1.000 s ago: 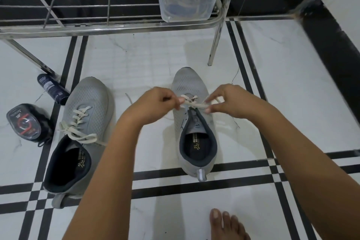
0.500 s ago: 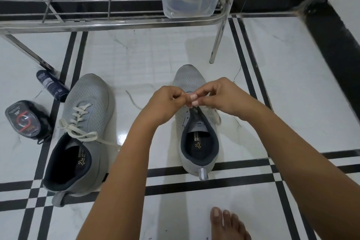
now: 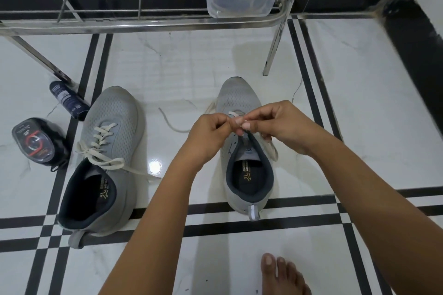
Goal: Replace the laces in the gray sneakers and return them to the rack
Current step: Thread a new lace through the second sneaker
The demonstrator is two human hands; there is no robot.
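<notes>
Tiled floor (image 3: 191,67); lace (image 3: 234,114) (mostly hidden) under fingers (image 3: 239,122)

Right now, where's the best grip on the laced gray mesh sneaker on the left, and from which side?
I'd take the laced gray mesh sneaker at its dark padded heel collar, coming from above on the near side: its heel lies nearest and the opening faces up, so fingers go inside, thumb outside. Avoid the cream lace ends trailing loose to its right.

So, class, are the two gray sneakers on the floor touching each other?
Apart. The head view shows a strip of white floor tile lying plainly between the laced sneaker and the sneaker being laced.
</notes>
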